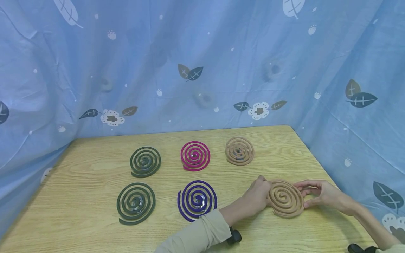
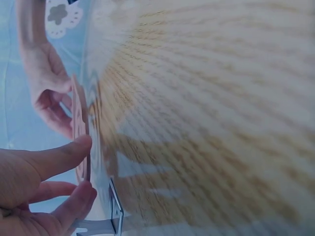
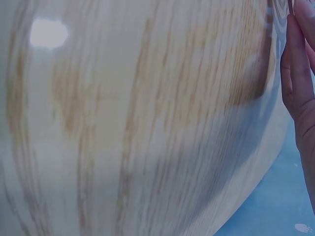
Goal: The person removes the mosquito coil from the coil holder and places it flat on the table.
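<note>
A tan mosquito coil [image 1: 282,194] is held between both hands at the right front of the table. My left hand [image 1: 258,193] pinches its left edge; in the left wrist view, that hand's thumb [image 2: 69,152] and fingers are on the coil [image 2: 82,167], seen edge-on. On the right edge, my right hand [image 1: 326,195] grips with thumb and fingertips. Only a sliver of the coil shows beside the right hand [image 3: 298,69] in the right wrist view. Below the left fingers stands a thin metal holder [image 2: 117,211].
Behind lie another tan coil [image 1: 239,151], a magenta coil [image 1: 195,154] and a dark green coil [image 1: 145,160]. A purple coil [image 1: 198,198] and a second dark green coil [image 1: 136,201] are in front, on the wooden table [image 1: 79,196]. Blue curtain [image 1: 202,70] surrounds the table.
</note>
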`<state>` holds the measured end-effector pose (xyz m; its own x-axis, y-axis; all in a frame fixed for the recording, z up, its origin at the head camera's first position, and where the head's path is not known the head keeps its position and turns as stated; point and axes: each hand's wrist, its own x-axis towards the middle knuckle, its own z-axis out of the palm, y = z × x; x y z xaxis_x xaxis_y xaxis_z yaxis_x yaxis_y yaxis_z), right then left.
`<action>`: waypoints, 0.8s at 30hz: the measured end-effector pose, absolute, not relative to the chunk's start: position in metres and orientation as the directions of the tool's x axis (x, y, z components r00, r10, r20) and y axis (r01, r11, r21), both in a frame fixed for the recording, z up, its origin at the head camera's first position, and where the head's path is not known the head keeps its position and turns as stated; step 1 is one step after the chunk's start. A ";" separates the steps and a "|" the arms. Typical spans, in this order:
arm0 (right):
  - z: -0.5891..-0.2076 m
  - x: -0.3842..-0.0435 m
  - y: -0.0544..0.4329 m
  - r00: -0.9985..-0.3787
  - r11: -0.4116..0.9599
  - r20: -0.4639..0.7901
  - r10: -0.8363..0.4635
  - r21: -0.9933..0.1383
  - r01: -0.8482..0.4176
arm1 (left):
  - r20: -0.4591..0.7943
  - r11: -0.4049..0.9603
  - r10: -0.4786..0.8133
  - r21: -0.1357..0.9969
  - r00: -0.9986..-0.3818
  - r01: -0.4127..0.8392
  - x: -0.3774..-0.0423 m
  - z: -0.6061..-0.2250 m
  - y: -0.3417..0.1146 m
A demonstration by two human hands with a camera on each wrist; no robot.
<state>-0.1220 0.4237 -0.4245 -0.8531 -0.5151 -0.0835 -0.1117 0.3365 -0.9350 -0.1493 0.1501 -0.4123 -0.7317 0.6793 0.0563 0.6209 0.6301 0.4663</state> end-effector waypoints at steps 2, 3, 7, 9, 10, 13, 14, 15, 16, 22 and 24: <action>-0.425 -0.122 0.424 -0.852 0.338 -0.076 -0.518 -0.933 -0.122 | 0.054 0.635 0.681 0.455 -0.731 0.625 -0.150 -0.412 0.151; -0.425 -0.122 0.424 -0.851 0.338 -0.071 -0.520 -0.932 -0.128 | 0.055 0.637 0.680 0.450 -0.731 0.627 -0.150 -0.412 0.152; -0.425 -0.122 0.424 -0.850 0.345 -0.062 -0.523 -0.927 -0.145 | 0.056 0.647 0.676 0.432 -0.735 0.628 -0.150 -0.412 0.154; -0.424 -0.122 0.424 -0.851 0.354 -0.065 -0.521 -0.924 -0.146 | 0.052 0.658 0.672 0.416 -0.739 0.628 -0.150 -0.412 0.155; -0.424 -0.122 0.424 -0.853 0.360 -0.067 -0.518 -0.921 -0.146 | 0.047 0.663 0.669 0.413 -0.741 0.624 -0.150 -0.412 0.155; -0.423 -0.122 0.424 -0.858 0.371 -0.082 -0.507 -0.919 -0.131 | 0.035 0.677 0.660 0.407 -0.751 0.613 -0.150 -0.412 0.157; -0.423 -0.122 0.425 -0.857 0.371 -0.083 -0.508 -0.920 -0.131 | 0.029 0.680 0.657 0.408 -0.754 0.609 -0.150 -0.412 0.158; -0.423 -0.122 0.425 -0.858 0.371 -0.086 -0.506 -0.920 -0.126 | 0.025 0.682 0.655 0.411 -0.755 0.605 -0.150 -0.412 0.158; -0.423 -0.122 0.425 -0.857 0.371 -0.086 -0.508 -0.920 -0.128 | 0.020 0.684 0.652 0.416 -0.758 0.599 -0.150 -0.412 0.158; -0.423 -0.122 0.426 -0.858 0.382 -0.089 -0.505 -0.915 -0.130 | 0.004 0.671 0.669 0.425 -0.743 0.607 -0.150 -0.411 0.158; -0.424 -0.122 0.426 -0.863 0.394 -0.095 -0.496 -0.910 -0.126 | 0.003 0.664 0.675 0.432 -0.737 0.610 -0.150 -0.411 0.158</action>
<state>-0.1218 0.4256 -0.4237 -0.8634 -0.4955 -0.0949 -0.1261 0.3941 -0.9104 -0.1497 0.1584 -0.4110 -0.7375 0.6754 0.0033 0.6103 0.6643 0.4317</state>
